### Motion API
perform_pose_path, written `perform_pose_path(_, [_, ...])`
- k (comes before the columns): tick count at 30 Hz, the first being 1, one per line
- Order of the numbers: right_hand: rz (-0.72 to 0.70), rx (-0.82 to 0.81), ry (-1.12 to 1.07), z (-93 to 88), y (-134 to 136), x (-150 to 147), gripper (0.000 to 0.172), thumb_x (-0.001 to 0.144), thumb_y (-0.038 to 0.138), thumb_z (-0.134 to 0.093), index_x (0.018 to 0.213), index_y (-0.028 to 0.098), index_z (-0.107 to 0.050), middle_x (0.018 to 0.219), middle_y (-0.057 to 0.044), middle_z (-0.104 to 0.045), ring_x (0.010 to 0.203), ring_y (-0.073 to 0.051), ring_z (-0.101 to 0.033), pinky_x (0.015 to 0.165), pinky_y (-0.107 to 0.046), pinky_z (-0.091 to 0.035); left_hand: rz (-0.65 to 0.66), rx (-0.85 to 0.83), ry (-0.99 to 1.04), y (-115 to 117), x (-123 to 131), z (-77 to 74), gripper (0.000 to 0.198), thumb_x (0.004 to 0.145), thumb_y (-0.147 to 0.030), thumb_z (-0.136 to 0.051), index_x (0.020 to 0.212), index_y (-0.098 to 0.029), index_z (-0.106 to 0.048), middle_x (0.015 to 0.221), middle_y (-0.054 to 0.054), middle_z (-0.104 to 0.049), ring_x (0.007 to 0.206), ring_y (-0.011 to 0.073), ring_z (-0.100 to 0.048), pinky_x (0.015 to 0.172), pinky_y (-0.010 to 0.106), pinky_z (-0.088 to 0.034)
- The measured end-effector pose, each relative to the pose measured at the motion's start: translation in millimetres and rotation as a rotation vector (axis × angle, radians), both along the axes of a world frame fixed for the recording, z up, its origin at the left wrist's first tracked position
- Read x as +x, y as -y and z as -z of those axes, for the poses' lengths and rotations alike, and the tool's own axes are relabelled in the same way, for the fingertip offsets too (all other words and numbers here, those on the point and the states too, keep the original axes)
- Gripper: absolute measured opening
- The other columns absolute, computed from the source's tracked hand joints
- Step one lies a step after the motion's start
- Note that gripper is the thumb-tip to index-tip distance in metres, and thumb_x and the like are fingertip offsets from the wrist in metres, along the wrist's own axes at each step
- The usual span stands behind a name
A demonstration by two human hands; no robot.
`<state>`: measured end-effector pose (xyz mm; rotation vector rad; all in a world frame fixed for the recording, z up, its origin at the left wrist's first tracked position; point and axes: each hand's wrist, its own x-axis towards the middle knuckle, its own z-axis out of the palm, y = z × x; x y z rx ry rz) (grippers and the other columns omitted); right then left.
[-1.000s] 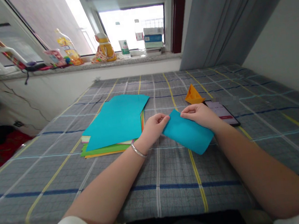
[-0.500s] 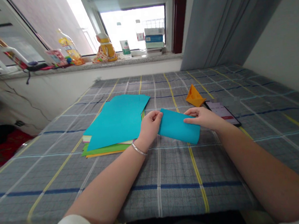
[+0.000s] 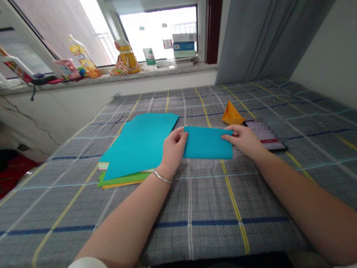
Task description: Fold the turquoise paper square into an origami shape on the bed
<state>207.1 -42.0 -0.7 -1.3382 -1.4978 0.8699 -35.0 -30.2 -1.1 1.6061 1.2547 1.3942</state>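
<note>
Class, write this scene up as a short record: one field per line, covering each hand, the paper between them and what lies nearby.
Left hand: pinches the left end of the folded teal paper
Right hand: pinches its right end
Folded teal paper: crosswise, on or just above the checked cloth
Left of it: stack of coloured sheets, teal on top
Beyond right hand: orange paper shape, phone

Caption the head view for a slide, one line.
Left hand and right hand grip the ends of a folded teal sheet over the plaid cloth, beside a paper stack.
</note>
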Motion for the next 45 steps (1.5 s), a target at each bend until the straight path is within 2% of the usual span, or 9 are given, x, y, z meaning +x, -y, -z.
perform_pose_path(2, [0.019, 0.014, 0.002, 1.1, 0, 1, 0.037, 0.067, 0.04, -0.072, 0.097, 0.019, -0.067, 0.077, -0.003, -0.07, 0.067, -0.018, -0.063, 0.059, -0.029, -0.047, 0.043, 0.003, 0.012, 0, -1, 0.2, 0.04, 0.085, -0.037, -0.059, 0.122, -0.022, -0.063, 0.072, -0.002, -0.061, 0.065, 0.0127, -0.053, 0.061, 0.023, -0.042])
perform_pose_path(4, [0.04, 0.045, 0.046, 1.2, 0, 1, 0.041, 0.069, 0.041, -0.071, 0.103, 0.02, -0.068, 0.066, 0.001, -0.063, 0.059, -0.016, -0.057, 0.054, -0.027, -0.043, 0.063, 0.014, 0.022, 1, 0, 0.2, 0.045, 0.084, -0.037, -0.059, 0.127, -0.023, -0.06, 0.074, -0.002, -0.06, 0.063, 0.0115, -0.051, 0.06, 0.022, -0.041])
perform_pose_path(6, [0.057, 0.094, 0.114, 0.7, 1, 1, 0.041, 0.071, 0.041, -0.069, 0.107, 0.021, -0.068, 0.055, 0.005, -0.05, 0.052, -0.013, -0.047, 0.051, -0.026, -0.036, 0.049, 0.023, 0.025, 1, 0, 0.2, 0.043, 0.083, -0.036, -0.059, 0.124, -0.023, -0.062, 0.083, 0.0, -0.062, 0.065, 0.0108, -0.052, 0.061, 0.021, -0.042])
perform_pose_path(9, [0.069, 0.157, 0.17, 0.3, 3, 0, 0.039, 0.074, 0.041, -0.067, 0.108, 0.022, -0.071, 0.053, 0.007, -0.034, 0.05, -0.012, -0.036, 0.05, -0.026, -0.029, 0.016, 0.021, 0.011, 0, 1, 0.5, 0.037, 0.082, -0.034, -0.06, 0.117, -0.022, -0.066, 0.091, 0.001, -0.063, 0.068, 0.0105, -0.053, 0.063, 0.021, -0.043])
perform_pose_path(18, [0.073, 0.162, 0.205, 2.5, 2, 0, 0.04, 0.075, 0.042, -0.064, 0.11, 0.024, -0.071, 0.055, 0.006, -0.029, 0.052, -0.013, -0.032, 0.052, -0.028, -0.027, -0.017, 0.005, -0.013, -4, 0, 1.2, 0.029, 0.082, -0.033, -0.061, 0.105, -0.019, -0.068, 0.077, 0.0, -0.063, 0.067, 0.0124, -0.055, 0.062, 0.022, -0.043])
perform_pose_path(28, [0.059, 0.095, 0.24, 13.5, -11, -2, 0.038, 0.076, 0.039, -0.062, 0.105, 0.018, -0.073, 0.058, 0.003, -0.053, 0.057, -0.015, -0.048, 0.057, -0.028, -0.038, -0.01, -0.134, -0.183, -25, -6, 14.4, 0.017, 0.078, -0.029, -0.064, 0.086, -0.018, -0.074, 0.078, 0.003, -0.072, 0.067, 0.0171, -0.062, 0.062, 0.027, -0.047])
perform_pose_path(34, [-0.1, -0.037, 0.25, 23.4, -30, 4, 0.031, 0.075, 0.033, -0.065, 0.1, 0.018, -0.073, 0.066, 0.0, -0.064, 0.066, -0.017, -0.059, 0.064, -0.03, -0.046, -0.004, -0.052, -0.505, -32, -9, 13.2, 0.01, 0.076, -0.022, -0.065, 0.072, -0.02, -0.074, 0.079, 0.006, -0.073, 0.078, 0.0233, -0.066, 0.076, 0.033, -0.047])
perform_pose_path(40, [-0.082, -0.059, 0.325, 24.8, -34, 6, 0.027, 0.076, 0.025, -0.065, 0.101, 0.019, -0.074, 0.083, -0.005, -0.072, 0.078, -0.018, -0.065, 0.07, -0.03, -0.049, 0.005, 0.011, -0.814, -28, -2, 10.6, 0.017, 0.081, -0.02, -0.059, 0.082, -0.021, -0.076, 0.087, 0.009, -0.074, 0.083, 0.0258, -0.065, 0.077, 0.035, -0.045])
perform_pose_path(45, [-0.064, 0.021, 0.496, 27.0, -37, 7, 0.023, 0.079, 0.024, -0.064, 0.1, 0.021, -0.076, 0.092, -0.005, -0.073, 0.081, -0.019, -0.065, 0.073, -0.031, -0.049, -0.02, 0.197, -1.124, -23, 2, 9.7, 0.021, 0.084, -0.02, -0.055, 0.083, -0.019, -0.076, 0.08, 0.011, -0.071, 0.089, 0.0272, -0.06, 0.08, 0.039, -0.042])
